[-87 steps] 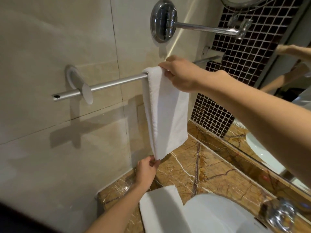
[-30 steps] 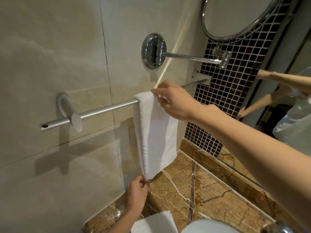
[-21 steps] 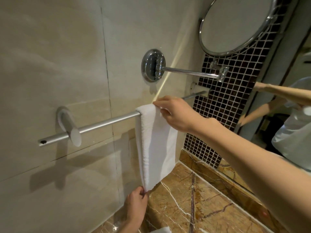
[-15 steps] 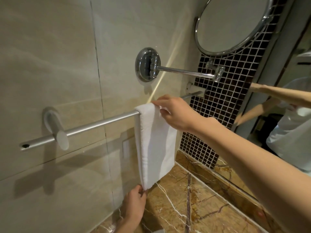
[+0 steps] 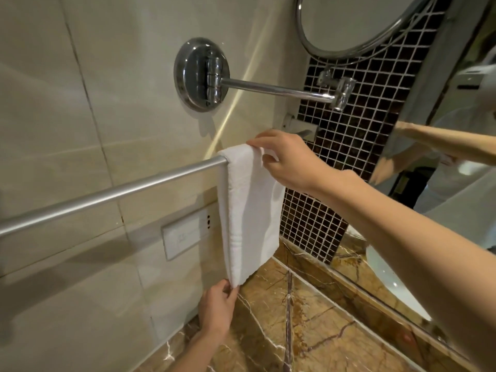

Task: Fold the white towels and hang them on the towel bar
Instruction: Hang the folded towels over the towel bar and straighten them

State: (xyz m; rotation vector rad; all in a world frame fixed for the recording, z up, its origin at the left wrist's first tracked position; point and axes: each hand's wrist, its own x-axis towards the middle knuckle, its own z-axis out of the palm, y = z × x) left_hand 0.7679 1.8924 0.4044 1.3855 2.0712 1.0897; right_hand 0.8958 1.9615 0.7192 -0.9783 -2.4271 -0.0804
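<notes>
Beside a round brushed-metal towel bar [image 5: 107,196], a person's left hand [image 5: 217,304] pinches the bottom corner of the folded white terry towel [image 5: 249,210] draped over it. The right hand [image 5: 287,162], above, grips the fold on top. A sharp tug from the lower hand could drag the towel lopsided, or off the bar should the upper grip slacken.
</notes>
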